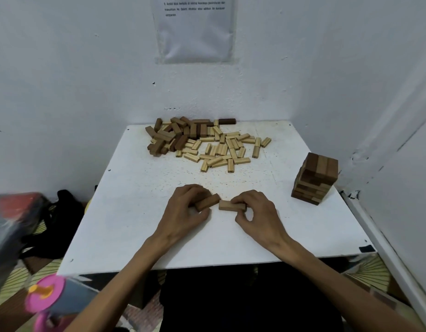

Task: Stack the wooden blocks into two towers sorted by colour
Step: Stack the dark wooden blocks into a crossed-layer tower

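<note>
Table (140, 226): white, speckled top, filling the middle of the view.
Walls (63, 68): white, closing in the table from 9 through 12 to 3 o'clock.
Paper sheet (195, 32): at 12 o'clock, fixed flat to the far wall in a clear sleeve; the printed lines are too small to read.
Black tape (366, 248): small patch at 4 o'clock on the table's near right corner.
Black bag (61, 212): at 9 o'clock, on the floor beside the table.
Blurred object (13, 216): red and dark, at 9 o'clock by the frame edge.
Pink lid (45, 293): round, at 8 o'clock.
Patterned mat (367, 269): striped, on the floor at 5 o'clock.

Left hand (186, 205) gripping dark block (208, 202), right hand (256, 210) pinching light block (231, 205)
</note>
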Available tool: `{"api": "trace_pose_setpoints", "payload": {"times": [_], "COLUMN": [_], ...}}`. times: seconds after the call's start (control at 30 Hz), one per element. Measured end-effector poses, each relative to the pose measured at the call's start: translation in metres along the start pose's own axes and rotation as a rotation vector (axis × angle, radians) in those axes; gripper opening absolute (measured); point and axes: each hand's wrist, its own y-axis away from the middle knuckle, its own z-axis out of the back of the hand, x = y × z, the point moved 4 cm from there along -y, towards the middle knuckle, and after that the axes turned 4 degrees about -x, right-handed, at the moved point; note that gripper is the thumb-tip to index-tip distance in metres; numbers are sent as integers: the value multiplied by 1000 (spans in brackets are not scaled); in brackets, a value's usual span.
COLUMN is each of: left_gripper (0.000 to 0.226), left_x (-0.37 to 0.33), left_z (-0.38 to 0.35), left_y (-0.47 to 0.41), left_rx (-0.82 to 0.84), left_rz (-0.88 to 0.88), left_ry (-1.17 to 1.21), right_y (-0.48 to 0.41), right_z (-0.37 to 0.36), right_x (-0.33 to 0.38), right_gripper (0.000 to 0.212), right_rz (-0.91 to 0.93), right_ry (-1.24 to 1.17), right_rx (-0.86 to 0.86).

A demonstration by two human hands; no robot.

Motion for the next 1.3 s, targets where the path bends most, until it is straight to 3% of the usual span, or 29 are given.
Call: {"api": "trace_pose_setpoints", "payload": {"times": [0.13, 0.2, 0.43, 0.6, 0.73, 0.97, 1.3], "left_gripper": [54, 50, 48, 75, 94, 67, 62], "left_x": [2, 6, 3, 3, -2, -10, -12], "left_z": [5, 7, 16, 17, 11, 7, 3], "left_y": [12, 11, -16, -17, -14, -27, -37], "left_rx": [-40, -19, 209, 309, 380, 389, 442], "left_rz": [42, 60, 60, 17, 68, 57, 57], "left_ry": [-172, -222, -73, -137, -328, -247, -176], "right_y": [-2, -5, -14, -21, -36, -62, -75], "right_z": [0, 0, -4, -3, -1, -5, -6], "right_x": [1, 2, 10, 8, 3, 6, 5], "right_gripper": [29, 30, 27, 52, 72, 79, 83], "right_rz": [26, 46, 105, 17, -46, -16, -35], "right_ry": [-35, -44, -106, -35, 93, 161, 204], "right_rx": [49, 68, 142, 206, 414, 601, 658]}}
